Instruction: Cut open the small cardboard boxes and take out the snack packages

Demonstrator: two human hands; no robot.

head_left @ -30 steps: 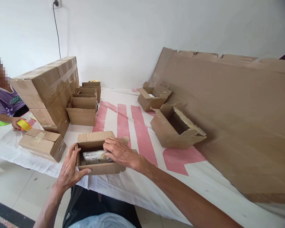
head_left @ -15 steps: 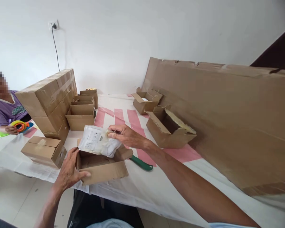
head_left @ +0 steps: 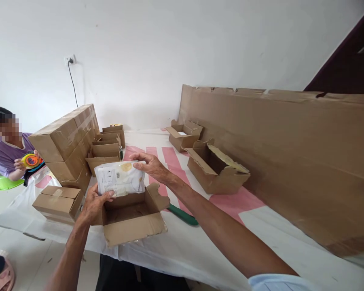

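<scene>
A clear plastic packet (head_left: 121, 179) with white contents and a printed label is held tilted over the back of an open cardboard box (head_left: 135, 228). My left hand (head_left: 92, 204) grips its lower left corner, thumb in front. At its upper right edge is my right hand (head_left: 153, 167), thumb on the front face and fingers over the top edge. The box stands near the table's front edge with its flaps up, and the part of its inside that shows is bare cardboard. A green curved handle (head_left: 183, 215) lies just right of the box, partly hidden by my forearm.
A closed box (head_left: 57, 202) sits at the left, before stacked taped boxes (head_left: 60, 141). Several open boxes (head_left: 104, 151) line up beside the stack. Two more open boxes (head_left: 212, 171) stand near a large cardboard sheet (head_left: 276, 149). A person (head_left: 10, 149) holds a colourful toy at far left.
My left hand has gone from the box's side to the packet's corner. The packet has turned flatter toward me and shifted left in my hands. The view has tilted up slightly.
</scene>
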